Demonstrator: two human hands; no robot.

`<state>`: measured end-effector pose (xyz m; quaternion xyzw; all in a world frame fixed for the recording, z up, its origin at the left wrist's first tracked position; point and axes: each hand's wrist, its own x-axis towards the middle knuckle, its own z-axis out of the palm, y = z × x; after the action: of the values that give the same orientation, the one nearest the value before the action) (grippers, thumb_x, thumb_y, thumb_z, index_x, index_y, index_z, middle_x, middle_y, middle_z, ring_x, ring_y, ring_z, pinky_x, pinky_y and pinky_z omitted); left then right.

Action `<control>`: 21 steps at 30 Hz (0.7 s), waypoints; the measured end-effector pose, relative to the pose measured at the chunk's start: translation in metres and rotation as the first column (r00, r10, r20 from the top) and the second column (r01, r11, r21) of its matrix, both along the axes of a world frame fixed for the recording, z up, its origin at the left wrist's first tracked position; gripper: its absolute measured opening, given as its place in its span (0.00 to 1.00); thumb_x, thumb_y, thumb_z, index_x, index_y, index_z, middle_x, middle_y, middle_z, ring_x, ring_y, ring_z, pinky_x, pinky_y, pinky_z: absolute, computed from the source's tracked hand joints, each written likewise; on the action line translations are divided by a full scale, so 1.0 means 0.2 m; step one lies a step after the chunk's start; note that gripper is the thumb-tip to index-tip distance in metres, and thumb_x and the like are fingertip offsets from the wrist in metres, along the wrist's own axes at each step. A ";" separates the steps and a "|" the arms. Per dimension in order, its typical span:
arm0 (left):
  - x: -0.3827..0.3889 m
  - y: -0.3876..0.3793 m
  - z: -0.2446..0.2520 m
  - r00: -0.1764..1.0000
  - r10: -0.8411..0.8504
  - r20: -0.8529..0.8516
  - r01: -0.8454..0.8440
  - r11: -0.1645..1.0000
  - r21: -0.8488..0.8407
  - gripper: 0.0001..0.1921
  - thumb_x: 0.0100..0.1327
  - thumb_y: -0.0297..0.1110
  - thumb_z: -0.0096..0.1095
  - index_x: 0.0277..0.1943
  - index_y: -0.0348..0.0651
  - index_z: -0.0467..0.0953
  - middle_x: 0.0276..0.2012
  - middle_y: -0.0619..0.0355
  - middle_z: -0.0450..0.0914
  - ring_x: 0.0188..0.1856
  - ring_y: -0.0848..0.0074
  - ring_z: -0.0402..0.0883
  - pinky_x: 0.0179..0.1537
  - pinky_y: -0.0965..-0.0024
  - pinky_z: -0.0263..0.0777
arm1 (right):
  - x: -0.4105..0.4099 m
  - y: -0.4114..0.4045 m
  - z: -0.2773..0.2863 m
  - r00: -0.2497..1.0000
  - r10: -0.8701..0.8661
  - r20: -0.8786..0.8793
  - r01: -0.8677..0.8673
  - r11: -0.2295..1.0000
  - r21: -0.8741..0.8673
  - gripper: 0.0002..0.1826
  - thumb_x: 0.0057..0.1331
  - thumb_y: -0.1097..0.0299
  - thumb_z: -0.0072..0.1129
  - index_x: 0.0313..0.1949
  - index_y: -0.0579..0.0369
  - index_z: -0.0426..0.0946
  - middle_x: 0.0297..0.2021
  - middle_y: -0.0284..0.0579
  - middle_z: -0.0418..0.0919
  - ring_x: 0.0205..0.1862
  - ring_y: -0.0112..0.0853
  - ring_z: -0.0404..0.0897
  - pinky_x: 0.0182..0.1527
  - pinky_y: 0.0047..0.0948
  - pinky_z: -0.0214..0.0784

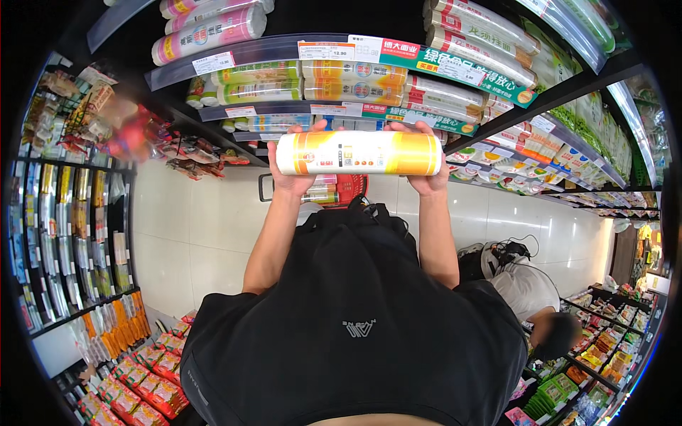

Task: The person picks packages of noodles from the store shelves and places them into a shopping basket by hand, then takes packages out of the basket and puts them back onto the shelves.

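A white and yellow cylindrical packet of dried noodles point(362, 154) lies level between my two hands, its printed side turned up. My left hand point(292, 169) grips the left end, and my right hand point(429, 169) has the right end; fingertips show over the far edge on both sides. The undersides of the packet and most of the fingers are hidden. Just beyond it, shelves carry more noodle rolls, among them yellow and orange ones point(354, 91) and green-labelled ones point(259, 91). Beneath my hands, a red shopping basket point(354, 187) on the floor contains several packets.
Plastic price rails point(341, 109) edge the dark shelves in front of me. Hanging packaged goods point(197, 154) jut out at the left. Red packets point(144, 383) are stacked at lower left. Another person in a pale top point(525, 287) is low down at the right, near a food display point(597, 341).
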<state>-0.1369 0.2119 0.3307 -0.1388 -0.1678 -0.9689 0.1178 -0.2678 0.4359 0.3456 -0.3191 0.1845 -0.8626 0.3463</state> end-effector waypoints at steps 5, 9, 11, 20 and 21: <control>-0.01 0.00 0.00 0.998 0.042 -0.054 -0.045 0.998 -0.046 0.27 0.59 0.64 0.54 0.53 0.55 0.69 0.63 0.46 0.64 0.67 0.38 0.52 0.64 0.33 0.49 | 0.02 -0.01 0.04 0.986 -0.033 0.163 0.012 0.991 0.131 0.45 0.59 0.42 0.59 0.66 0.54 0.53 0.62 0.61 0.61 0.65 0.50 0.61 0.64 0.46 0.60; -0.01 -0.03 0.00 0.995 0.022 -0.096 -0.032 0.994 -0.100 0.28 0.58 0.63 0.55 0.54 0.55 0.69 0.63 0.47 0.65 0.68 0.38 0.51 0.64 0.33 0.50 | 0.00 0.02 -0.03 0.983 -0.017 0.183 -0.012 0.988 0.156 0.48 0.58 0.38 0.57 0.67 0.56 0.50 0.61 0.52 0.64 0.63 0.45 0.65 0.63 0.43 0.61; -0.01 -0.05 0.00 0.989 0.022 -0.146 -0.050 0.981 -0.190 0.27 0.58 0.63 0.56 0.54 0.55 0.69 0.63 0.49 0.65 0.68 0.39 0.51 0.64 0.33 0.50 | 0.00 0.06 -0.06 0.976 0.022 0.218 -0.060 0.984 0.167 0.52 0.56 0.34 0.56 0.68 0.57 0.48 0.61 0.53 0.62 0.65 0.48 0.61 0.63 0.47 0.58; 0.00 -0.05 0.03 0.991 0.127 -0.050 -0.136 0.928 -0.348 0.45 0.47 0.71 0.60 0.61 0.45 0.65 0.65 0.42 0.61 0.70 0.45 0.50 0.67 0.41 0.48 | -0.03 0.11 -0.14 0.993 -0.010 0.114 -0.008 0.987 0.158 0.48 0.54 0.39 0.63 0.63 0.59 0.56 0.57 0.49 0.67 0.61 0.46 0.66 0.58 0.48 0.66; 0.00 -0.04 0.05 0.991 0.126 -0.051 -0.136 0.927 -0.349 0.45 0.47 0.71 0.60 0.61 0.45 0.65 0.65 0.42 0.61 0.70 0.45 0.50 0.67 0.41 0.48 | -0.04 0.11 -0.17 0.994 -0.011 0.113 -0.006 0.988 0.156 0.48 0.54 0.39 0.63 0.63 0.59 0.56 0.57 0.49 0.67 0.61 0.46 0.66 0.58 0.48 0.66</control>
<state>-0.1378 0.2036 0.3410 -0.1594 -0.3455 -0.9112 0.1576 -0.2760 0.4572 0.3124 -0.2411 0.2320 -0.8627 0.3791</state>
